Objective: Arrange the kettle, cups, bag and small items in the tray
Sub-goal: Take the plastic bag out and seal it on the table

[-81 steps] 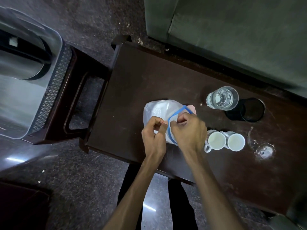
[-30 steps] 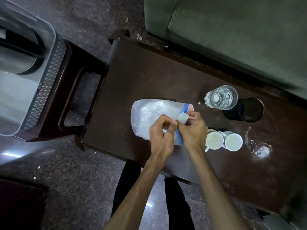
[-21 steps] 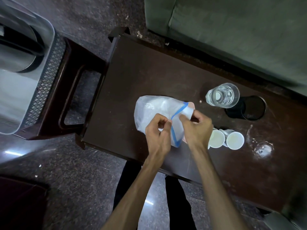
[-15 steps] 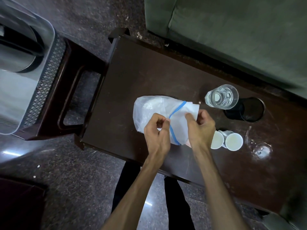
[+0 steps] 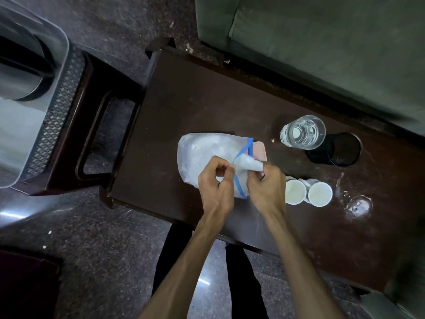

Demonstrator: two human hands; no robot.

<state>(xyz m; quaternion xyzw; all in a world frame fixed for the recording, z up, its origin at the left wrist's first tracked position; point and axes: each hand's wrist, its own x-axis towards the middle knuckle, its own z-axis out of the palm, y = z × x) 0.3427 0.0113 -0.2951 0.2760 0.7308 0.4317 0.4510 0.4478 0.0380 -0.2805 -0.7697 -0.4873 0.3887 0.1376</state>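
A clear plastic bag (image 5: 202, 155) with a blue zip strip lies on the dark wooden table (image 5: 197, 95), its mouth turned right. My left hand (image 5: 216, 183) pinches the bag at the strip. My right hand (image 5: 264, 185) grips the folded flap above the strip. A pink flat item (image 5: 259, 150) shows beside the bag's mouth. Two white cups (image 5: 295, 192) (image 5: 320, 194) stand together just right of my right hand. The steel kettle (image 5: 20, 72) sits in the translucent tray (image 5: 30, 125) at far left.
A water glass (image 5: 302, 132) and a black round holder (image 5: 340, 149) stand at the table's back right. A small clear lid (image 5: 358, 206) lies at right. The tray rests on a dark stool (image 5: 96, 116). A green sofa (image 5: 322, 42) runs behind the table.
The bag's flap, spread flat half a second ago, is now rolled up under my right hand's fingers. Both hands stay on the bag's mouth. The pink item shows again.
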